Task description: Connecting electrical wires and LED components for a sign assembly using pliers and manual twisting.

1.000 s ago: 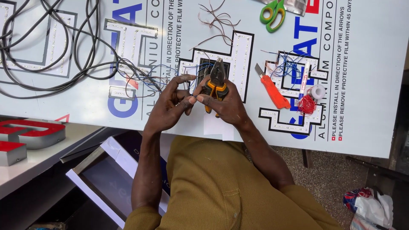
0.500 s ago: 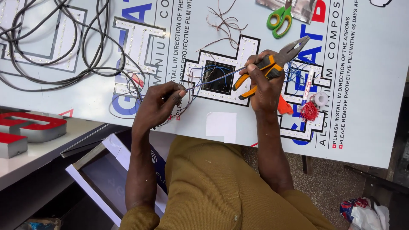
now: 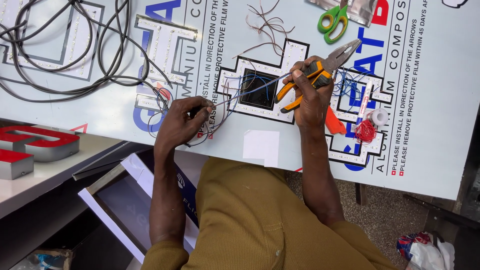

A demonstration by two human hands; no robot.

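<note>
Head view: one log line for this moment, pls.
left hand: pinches wires | right hand: grips pliers, jaws raised off panel | wires: stretched between the hands | scissors: untouched

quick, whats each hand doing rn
Left hand: closed, pinching thin wires.
Right hand: closed around orange-handled pliers, a wire end at its fingers.
</note>
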